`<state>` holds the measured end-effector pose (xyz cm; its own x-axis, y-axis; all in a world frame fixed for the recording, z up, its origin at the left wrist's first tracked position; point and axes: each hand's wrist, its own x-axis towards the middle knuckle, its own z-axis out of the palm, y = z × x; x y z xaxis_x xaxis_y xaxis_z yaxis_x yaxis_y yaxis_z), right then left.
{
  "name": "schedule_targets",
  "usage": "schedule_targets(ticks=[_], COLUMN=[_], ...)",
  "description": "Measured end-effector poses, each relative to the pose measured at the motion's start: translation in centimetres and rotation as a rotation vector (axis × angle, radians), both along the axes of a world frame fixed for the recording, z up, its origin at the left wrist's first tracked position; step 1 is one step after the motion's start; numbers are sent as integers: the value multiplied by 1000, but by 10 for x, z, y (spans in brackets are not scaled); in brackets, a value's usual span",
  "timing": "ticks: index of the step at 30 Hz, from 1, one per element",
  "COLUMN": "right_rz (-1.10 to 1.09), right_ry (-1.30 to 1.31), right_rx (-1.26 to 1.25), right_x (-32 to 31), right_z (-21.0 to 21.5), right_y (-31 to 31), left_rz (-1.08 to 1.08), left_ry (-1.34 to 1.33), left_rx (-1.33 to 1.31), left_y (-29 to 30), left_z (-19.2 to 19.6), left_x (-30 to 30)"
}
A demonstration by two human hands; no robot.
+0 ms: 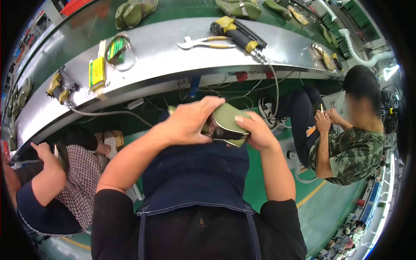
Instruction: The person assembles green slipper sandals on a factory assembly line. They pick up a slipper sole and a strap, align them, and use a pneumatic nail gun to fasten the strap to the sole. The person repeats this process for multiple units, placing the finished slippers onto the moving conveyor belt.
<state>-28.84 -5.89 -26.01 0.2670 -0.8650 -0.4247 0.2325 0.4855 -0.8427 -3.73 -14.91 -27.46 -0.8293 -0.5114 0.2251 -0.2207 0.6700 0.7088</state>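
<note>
Gripping an olive-green shoe upper [227, 123] over the lap below the steel workbench [173, 56], left hand [190, 121] and right hand [255, 132] both clamp it, seemingly mid-shaping, calling next for firm, even thumb pressure

Olive-green shoe upper [227, 123] on shiny last, tilted, over lap.

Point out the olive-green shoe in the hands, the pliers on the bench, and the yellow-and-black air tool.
Olive-green shoe [227, 121]: head view, on its green upper.
Pliers [207, 42]: head view, where the handles meet the jaws.
Yellow-and-black air tool [237, 34]: head view, on its black body.
</note>
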Motion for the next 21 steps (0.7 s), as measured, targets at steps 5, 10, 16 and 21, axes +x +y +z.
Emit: schedule_targets(ticks=[5, 10, 16, 21], right_rz=[-105, -231, -207, -96], right_ry=[335, 533, 468, 683], right_rx=[-24, -105, -12, -18], right_x=[-5, 3, 6, 0], right_z=[-71, -147, -171, -185], right_y=[55, 39, 16, -5], left_rz=[206, 415, 514, 449], left_ry=[71, 202, 280, 324], left_rx=[660, 1536, 1680, 1850], left_y=[69, 93, 86, 70], left_z=[-114, -156, -166, -173], left_x=[-29, -60, -59, -61])
